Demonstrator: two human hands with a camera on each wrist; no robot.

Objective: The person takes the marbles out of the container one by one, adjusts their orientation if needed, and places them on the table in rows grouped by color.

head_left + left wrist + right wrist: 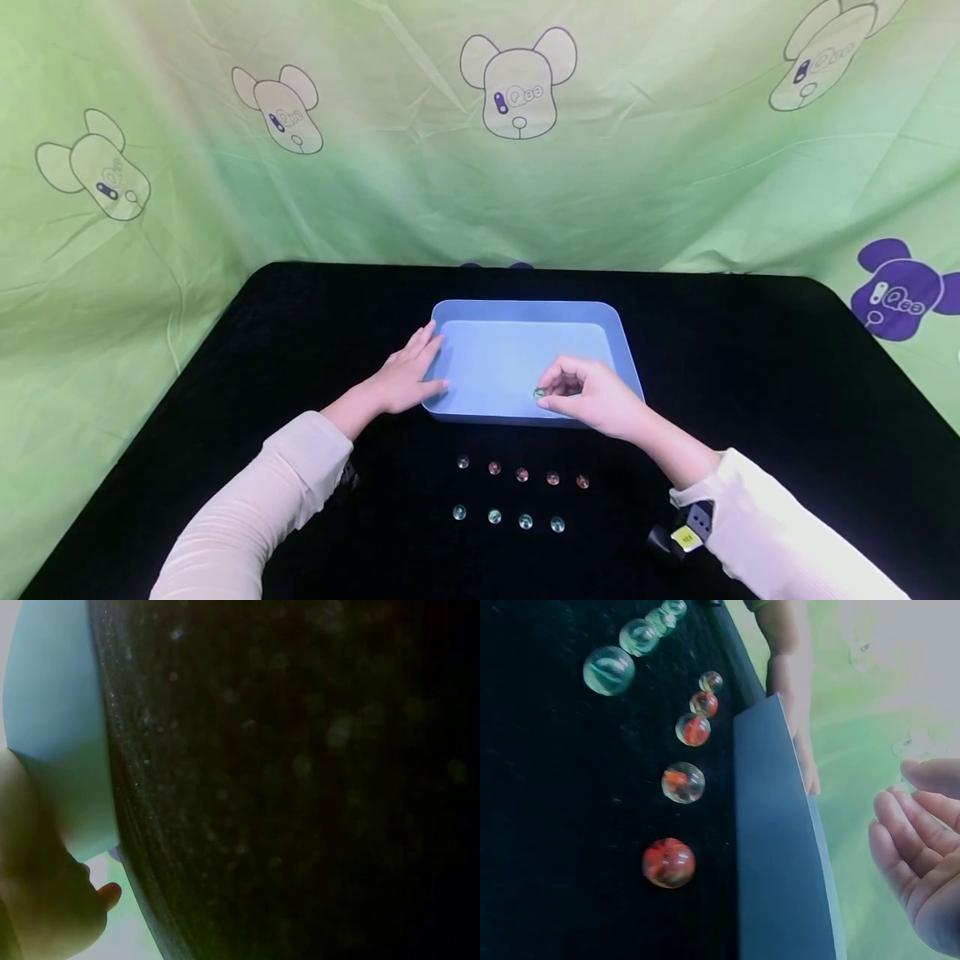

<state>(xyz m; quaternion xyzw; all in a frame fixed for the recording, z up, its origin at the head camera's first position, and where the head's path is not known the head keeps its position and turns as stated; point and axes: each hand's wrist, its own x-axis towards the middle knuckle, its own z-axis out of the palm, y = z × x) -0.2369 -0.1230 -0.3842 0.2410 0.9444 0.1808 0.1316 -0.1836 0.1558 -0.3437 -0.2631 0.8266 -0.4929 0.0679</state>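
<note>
My right hand (596, 398) pinches a clear green marble (539, 393) between thumb and fingertips, over the front right part of a blue rectangular tray (495, 354). In the right wrist view the same hand (926, 859) appears at the right edge, above the tray's wall (780, 847). At the tray's left end, my left hand (405, 377) rests with fingers spread along the rim. Only part of that hand (52, 907) shows in the left wrist view, beside the tray's outer side (60, 712).
In front of the tray, several clear marbles with red-orange swirls (669, 862) lie in a row. Nearer the person is a second row of several green-blue marbles (609, 671). A black cloth (735, 358) covers the table, and a green printed curtain (405, 192) hangs behind it.
</note>
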